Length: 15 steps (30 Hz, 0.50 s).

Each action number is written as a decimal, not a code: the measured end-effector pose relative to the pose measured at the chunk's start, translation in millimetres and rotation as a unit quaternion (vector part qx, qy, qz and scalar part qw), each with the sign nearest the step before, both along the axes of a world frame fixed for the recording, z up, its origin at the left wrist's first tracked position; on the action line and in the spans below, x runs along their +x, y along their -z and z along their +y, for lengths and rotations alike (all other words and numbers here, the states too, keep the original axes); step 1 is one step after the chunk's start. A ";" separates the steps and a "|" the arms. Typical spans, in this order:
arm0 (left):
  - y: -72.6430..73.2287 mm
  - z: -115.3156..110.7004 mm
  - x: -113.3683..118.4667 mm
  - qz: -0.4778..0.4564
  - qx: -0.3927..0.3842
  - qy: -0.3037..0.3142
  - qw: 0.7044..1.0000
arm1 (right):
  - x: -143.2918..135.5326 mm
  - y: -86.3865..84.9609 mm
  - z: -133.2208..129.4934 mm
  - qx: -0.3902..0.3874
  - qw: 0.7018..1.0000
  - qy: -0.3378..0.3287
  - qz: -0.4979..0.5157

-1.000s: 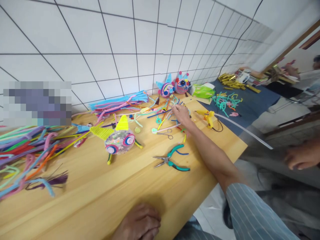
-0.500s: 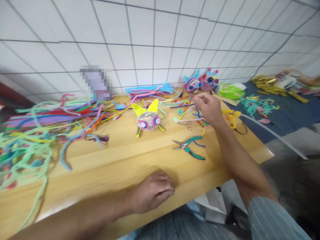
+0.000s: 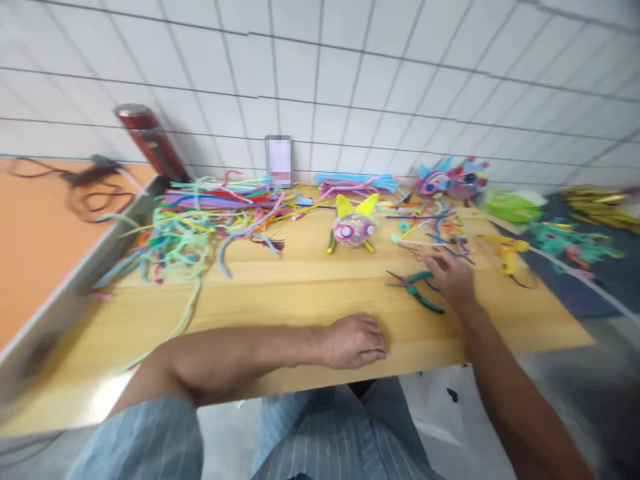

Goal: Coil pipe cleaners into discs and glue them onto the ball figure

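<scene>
Left hand (image 3: 354, 341) curled on table (image 3: 280, 293), right hand (image 3: 454, 277) beside green-handled pliers (image 3: 412, 289)

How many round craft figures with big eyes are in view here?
3. The yellow-eared figure stands mid-table; a blue-eared figure and a red-tipped figure sit side by side near the tiled wall, at the back right. Clutter could hide others.
</scene>
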State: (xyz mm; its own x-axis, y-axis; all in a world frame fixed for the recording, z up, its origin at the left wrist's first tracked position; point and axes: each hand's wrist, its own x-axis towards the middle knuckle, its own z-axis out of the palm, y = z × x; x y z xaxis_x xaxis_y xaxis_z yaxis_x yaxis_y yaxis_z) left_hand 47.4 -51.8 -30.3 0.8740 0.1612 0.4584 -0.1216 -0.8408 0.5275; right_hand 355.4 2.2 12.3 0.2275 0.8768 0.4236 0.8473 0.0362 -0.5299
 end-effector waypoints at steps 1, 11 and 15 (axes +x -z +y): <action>-0.8 -1.3 -1.1 -0.007 -0.005 -0.005 1.000 | 0.5 3.9 -2.8 0.007 1.000 0.018 -0.006; -14.3 -4.8 -8.4 -0.003 -0.082 -0.019 0.996 | 19.9 25.7 -3.8 0.012 0.998 0.055 -0.005; -16.8 -4.9 -8.2 -0.002 -0.099 -0.027 0.995 | 18.6 24.4 -5.6 0.017 0.999 0.037 0.021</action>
